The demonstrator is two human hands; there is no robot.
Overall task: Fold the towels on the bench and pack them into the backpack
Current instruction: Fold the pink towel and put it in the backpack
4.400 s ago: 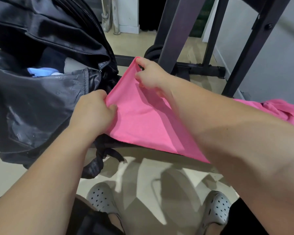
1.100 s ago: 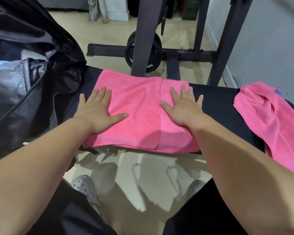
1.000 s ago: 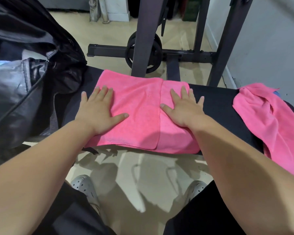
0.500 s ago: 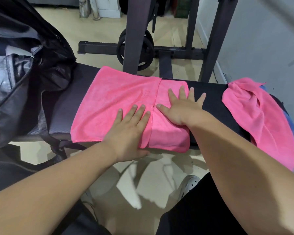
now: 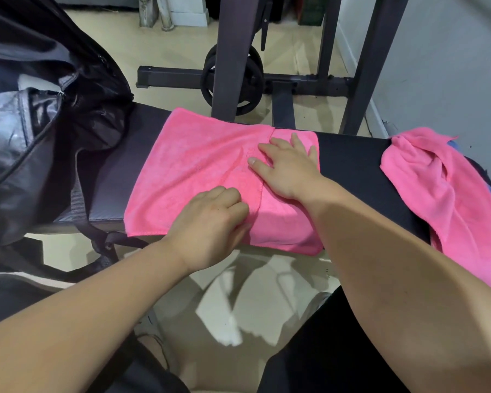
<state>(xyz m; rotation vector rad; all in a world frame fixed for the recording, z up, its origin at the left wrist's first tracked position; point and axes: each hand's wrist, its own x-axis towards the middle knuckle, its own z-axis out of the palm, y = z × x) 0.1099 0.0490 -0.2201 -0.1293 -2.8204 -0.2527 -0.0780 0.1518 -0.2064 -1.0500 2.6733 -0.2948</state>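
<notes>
A pink towel (image 5: 193, 171), partly folded, lies flat across the black padded bench (image 5: 349, 163). My left hand (image 5: 210, 222) sits at the towel's near edge with curled fingers pinching the folded flap's edge. My right hand (image 5: 287, 168) presses flat on the towel's right part, fingers spread. A second pink towel (image 5: 437, 188) lies crumpled at the bench's right end, with a bit of blue cloth (image 5: 455, 144) showing behind it. The black backpack (image 5: 31, 117) stands open at the bench's left end.
A dark metal rack frame (image 5: 233, 55) with a weight plate (image 5: 250, 80) stands behind the bench on the beige floor. A grey wall (image 5: 451, 66) runs along the right. A backpack strap (image 5: 80, 205) hangs over the bench's near left edge.
My left hand slid right across the towel to the fold's edge and curled its fingers on it. My right hand stayed pressed flat on the right part.
</notes>
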